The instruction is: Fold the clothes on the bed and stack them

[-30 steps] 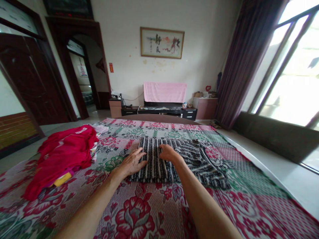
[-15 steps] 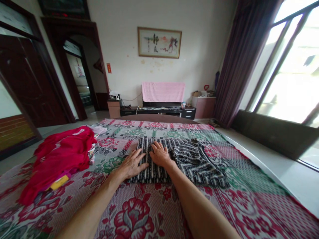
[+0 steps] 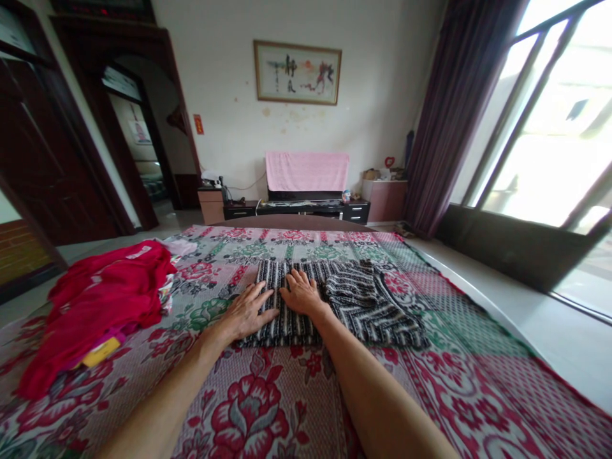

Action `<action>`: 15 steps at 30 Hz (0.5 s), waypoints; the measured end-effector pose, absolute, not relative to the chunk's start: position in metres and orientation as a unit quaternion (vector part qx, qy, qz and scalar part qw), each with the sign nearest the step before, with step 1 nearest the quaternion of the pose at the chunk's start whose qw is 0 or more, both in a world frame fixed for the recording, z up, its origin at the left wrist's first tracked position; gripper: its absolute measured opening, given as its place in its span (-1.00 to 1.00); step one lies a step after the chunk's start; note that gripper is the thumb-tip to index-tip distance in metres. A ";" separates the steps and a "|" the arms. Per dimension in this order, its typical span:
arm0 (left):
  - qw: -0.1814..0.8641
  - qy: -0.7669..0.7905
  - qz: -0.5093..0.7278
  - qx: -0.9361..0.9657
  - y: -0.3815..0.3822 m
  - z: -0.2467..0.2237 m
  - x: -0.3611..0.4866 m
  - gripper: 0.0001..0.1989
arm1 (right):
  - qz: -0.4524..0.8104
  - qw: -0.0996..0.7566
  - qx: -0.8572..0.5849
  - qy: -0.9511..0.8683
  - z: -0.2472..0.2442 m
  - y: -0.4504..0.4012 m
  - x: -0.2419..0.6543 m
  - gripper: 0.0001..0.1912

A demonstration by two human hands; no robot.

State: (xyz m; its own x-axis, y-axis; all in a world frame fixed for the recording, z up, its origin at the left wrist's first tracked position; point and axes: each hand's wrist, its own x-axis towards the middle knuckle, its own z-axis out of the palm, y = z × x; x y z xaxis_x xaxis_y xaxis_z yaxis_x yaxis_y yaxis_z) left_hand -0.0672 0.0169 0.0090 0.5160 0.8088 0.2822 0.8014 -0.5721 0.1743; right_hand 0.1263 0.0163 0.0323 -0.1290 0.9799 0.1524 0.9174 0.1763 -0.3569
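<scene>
A black, grey and white striped knit garment [image 3: 377, 319] lies folded on a table covered with a floral cloth [image 3: 248, 414]. My left hand [image 3: 248, 312] rests on the garment's left edge, its fingers spread and holding nothing. Flat on the stripes just to the right is my right hand [image 3: 302, 294], fingers apart and also holding nothing. The two hands do not touch each other. The garment's folded sleeve part and neckline lie to the right of my right hand.
A heap of red clothing [image 3: 105, 293] with a yellow patch [image 3: 100, 352] lies on the left of the cloth. Beyond the table's far edge stands a low black cabinet [image 3: 239, 210] with a pink cloth [image 3: 306, 171] above it. A purple curtain [image 3: 444, 108] hangs at the right.
The whole view has shifted slightly, with the room and table appearing a little further left and up. Both hands remain spread on the striped garment.
</scene>
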 end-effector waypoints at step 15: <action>0.008 0.467 0.169 0.868 0.019 0.008 -0.067 -0.31 | 0.046 0.247 -0.732 -0.633 0.046 0.013 0.130 -0.64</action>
State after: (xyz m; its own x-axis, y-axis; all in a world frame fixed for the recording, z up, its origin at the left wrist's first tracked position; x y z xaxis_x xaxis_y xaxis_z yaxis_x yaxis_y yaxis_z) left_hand -0.0667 0.0188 0.0082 0.5064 0.8137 0.2854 0.8082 -0.5633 0.1718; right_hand 0.1305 0.0134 0.0463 0.1939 0.9498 0.2457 0.9044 -0.0760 -0.4199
